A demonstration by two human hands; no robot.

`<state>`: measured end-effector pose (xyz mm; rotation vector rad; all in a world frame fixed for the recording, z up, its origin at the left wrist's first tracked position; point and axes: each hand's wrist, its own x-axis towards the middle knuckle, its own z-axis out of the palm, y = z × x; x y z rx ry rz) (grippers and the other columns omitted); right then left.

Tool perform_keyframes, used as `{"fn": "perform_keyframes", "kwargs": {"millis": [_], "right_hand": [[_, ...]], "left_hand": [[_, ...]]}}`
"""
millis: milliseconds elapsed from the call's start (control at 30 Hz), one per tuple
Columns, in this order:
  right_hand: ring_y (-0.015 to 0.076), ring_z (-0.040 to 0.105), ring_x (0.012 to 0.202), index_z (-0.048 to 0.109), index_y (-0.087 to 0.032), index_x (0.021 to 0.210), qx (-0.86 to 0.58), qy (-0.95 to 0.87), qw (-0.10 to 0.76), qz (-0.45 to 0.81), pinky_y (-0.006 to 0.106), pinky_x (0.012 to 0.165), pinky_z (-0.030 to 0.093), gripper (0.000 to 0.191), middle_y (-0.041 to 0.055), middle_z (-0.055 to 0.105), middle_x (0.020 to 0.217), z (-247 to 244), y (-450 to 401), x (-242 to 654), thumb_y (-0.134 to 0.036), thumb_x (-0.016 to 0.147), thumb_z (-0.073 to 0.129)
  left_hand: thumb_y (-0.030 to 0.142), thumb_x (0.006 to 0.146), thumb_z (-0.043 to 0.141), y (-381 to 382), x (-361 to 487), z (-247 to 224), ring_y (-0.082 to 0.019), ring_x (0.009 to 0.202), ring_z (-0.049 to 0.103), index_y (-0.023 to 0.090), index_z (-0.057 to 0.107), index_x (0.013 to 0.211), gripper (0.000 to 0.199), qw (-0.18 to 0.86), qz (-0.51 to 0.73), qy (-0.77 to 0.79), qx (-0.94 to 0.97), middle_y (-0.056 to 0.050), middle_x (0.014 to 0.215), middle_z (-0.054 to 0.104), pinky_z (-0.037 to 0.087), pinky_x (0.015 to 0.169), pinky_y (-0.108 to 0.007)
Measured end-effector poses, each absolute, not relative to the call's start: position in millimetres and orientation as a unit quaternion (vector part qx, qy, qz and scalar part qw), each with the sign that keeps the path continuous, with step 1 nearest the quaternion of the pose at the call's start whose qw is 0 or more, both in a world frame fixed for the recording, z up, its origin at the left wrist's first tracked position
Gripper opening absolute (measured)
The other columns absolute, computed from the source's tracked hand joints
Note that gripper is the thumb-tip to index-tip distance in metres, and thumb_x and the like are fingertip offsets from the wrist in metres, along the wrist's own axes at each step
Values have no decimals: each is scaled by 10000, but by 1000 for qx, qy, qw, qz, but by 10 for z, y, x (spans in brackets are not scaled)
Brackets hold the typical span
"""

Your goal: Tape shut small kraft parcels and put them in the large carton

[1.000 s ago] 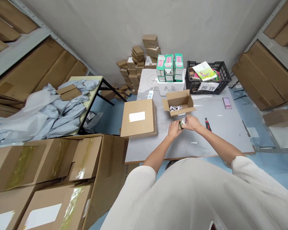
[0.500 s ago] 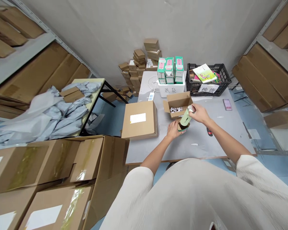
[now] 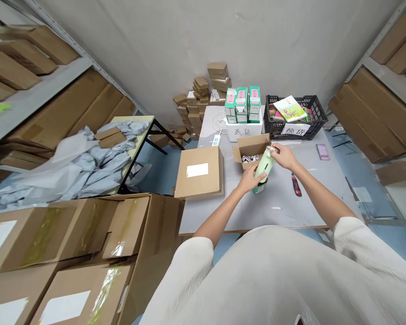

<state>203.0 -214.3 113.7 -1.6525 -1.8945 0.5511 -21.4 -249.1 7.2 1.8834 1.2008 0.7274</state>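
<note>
A light green bottle (image 3: 265, 164) stands tilted above a small green box (image 3: 260, 187), its lower end at or just inside the box's open top. My right hand (image 3: 284, 155) is closed around the bottle's top end. Lower down, my left hand (image 3: 251, 178) has its fingers wrapped around the bottle's body, just above the box. Behind the bottle sits an open cardboard box (image 3: 252, 145) with crumpled patterned paper (image 3: 250, 159) in it. A red and black utility knife (image 3: 296, 185) lies on the table to the right.
On the grey table (image 3: 213, 216) stand a closed carton (image 3: 199, 174), a white bin (image 3: 242, 132) of green boxes and a black crate (image 3: 296, 132) of booklets. A power strip (image 3: 215, 140) and a purple item (image 3: 322, 152) lie there too. Large cartons (image 3: 77, 234) stand left.
The bottle has risen further out of the green box. My left hand has shifted from the box up to the bottle's body. The view has tilted slightly, uncovering the knife.
</note>
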Motion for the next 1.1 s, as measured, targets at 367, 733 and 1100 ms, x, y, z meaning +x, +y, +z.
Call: {"fn": "perform_keyframes", "kwargs": {"millis": [367,733,1100], "right_hand": [[306,691,1130,778,-232,1268,-583,-626,384,349,440,1025,550,583,92,789,1261,854,-2082,2016,-702,948,645],[327,758,1106,769,-227,1249,-511,-506,430,546,452,928,633,695,103,829,1172,677,-2110,1926,-685,746,908],[327,768,1072,804,-206,1058,-604,-476,459,445,430,908,633,601,112,841,1098,569,-2066,1823,-680,708,919]], "left_hand": [[634,807,883,-2540,-131,178,-325,1133,711,205,636,1470,827,509,355,471,627,-137,1297,757,559,983,-440],[726,911,739,-2515,-172,217,-366,1295,681,155,717,1388,745,637,366,396,550,-160,1382,750,522,1138,-501],[546,784,938,-2551,-51,242,-387,1242,695,189,698,1398,750,461,379,528,604,-172,1333,754,531,1076,-500]]}}
